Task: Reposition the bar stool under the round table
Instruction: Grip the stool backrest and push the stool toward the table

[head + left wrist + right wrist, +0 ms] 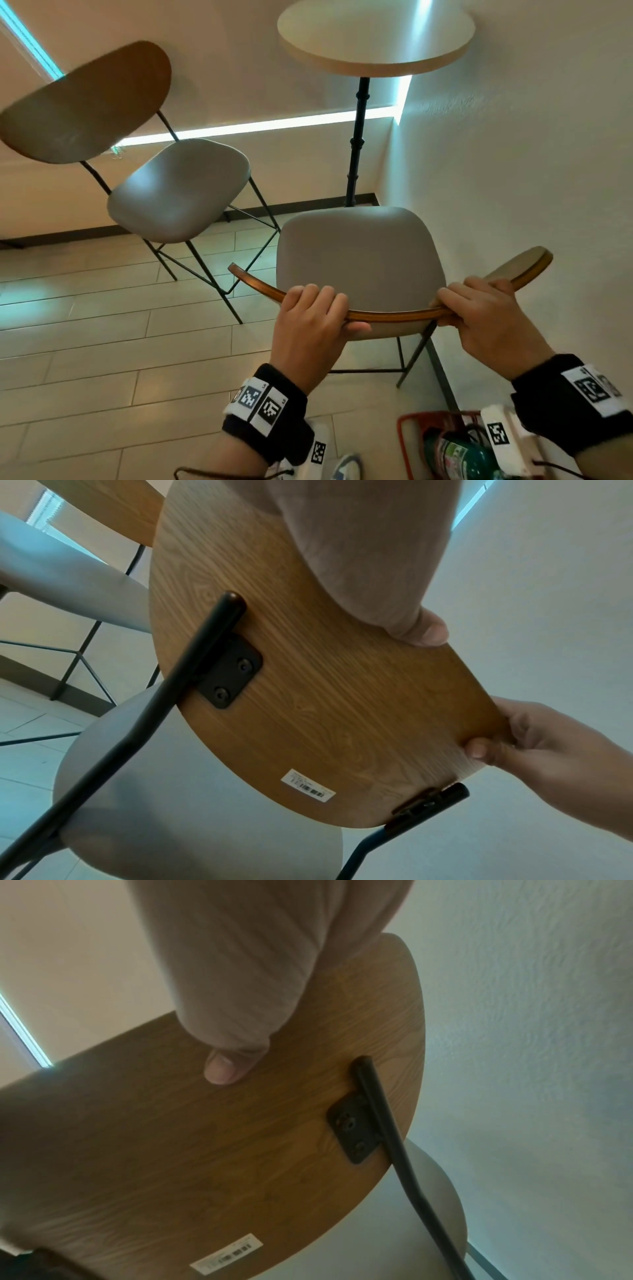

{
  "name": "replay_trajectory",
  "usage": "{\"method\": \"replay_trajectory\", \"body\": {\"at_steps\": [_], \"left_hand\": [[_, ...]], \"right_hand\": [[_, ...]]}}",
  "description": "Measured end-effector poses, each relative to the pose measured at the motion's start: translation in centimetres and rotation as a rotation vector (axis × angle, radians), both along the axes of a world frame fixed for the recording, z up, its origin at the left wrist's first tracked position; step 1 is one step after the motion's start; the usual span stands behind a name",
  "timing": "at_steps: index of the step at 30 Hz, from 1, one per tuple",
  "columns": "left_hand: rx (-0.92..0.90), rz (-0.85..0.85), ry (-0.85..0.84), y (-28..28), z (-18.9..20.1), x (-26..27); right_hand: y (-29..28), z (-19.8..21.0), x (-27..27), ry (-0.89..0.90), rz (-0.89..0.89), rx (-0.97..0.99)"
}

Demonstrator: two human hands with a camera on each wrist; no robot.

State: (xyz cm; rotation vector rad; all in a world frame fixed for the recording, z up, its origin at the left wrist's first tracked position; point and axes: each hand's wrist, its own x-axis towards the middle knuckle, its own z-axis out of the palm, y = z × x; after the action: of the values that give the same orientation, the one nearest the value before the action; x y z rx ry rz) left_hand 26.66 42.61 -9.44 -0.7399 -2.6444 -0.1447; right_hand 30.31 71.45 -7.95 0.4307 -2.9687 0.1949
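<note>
The bar stool has a grey padded seat (359, 253), a curved wooden backrest (394, 313) and thin black legs. It stands before the round table (375, 37), a pale top on a black post. My left hand (310, 320) grips the top edge of the backrest left of centre, fingers curled over it. My right hand (479, 310) grips the same edge further right. In the left wrist view my thumb presses the wooden backrest (308, 669), and the right hand (534, 750) holds its far edge. The right wrist view has my thumb on the backrest (240, 1137).
A second stool (178, 192) with a brown backrest stands to the left on the pale tiled floor. A white wall (513, 164) runs close along the right side. A red basket (442, 442) with a green bottle sits on the floor by my right forearm.
</note>
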Motion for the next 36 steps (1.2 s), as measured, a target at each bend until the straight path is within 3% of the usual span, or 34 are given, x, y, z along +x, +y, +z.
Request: {"method": "replay_trajectory", "body": {"at_steps": [23, 29, 36], "left_hand": [[0.012, 0.052, 0.054, 2.0, -0.6, -13.7], [-0.022, 0.007, 0.059, -0.1, -0.6, -15.6], [0.03, -0.026, 0.024, 0.4, -1.5, -13.1]], "right_hand": [[2.3, -0.5, -14.1, 0.139, 0.033, -0.059], [0.0, -0.7, -14.7, 0.144, 0.027, -0.095], [0.9, -1.8, -12.6, 0.137, 0.04, -0.027]]}}
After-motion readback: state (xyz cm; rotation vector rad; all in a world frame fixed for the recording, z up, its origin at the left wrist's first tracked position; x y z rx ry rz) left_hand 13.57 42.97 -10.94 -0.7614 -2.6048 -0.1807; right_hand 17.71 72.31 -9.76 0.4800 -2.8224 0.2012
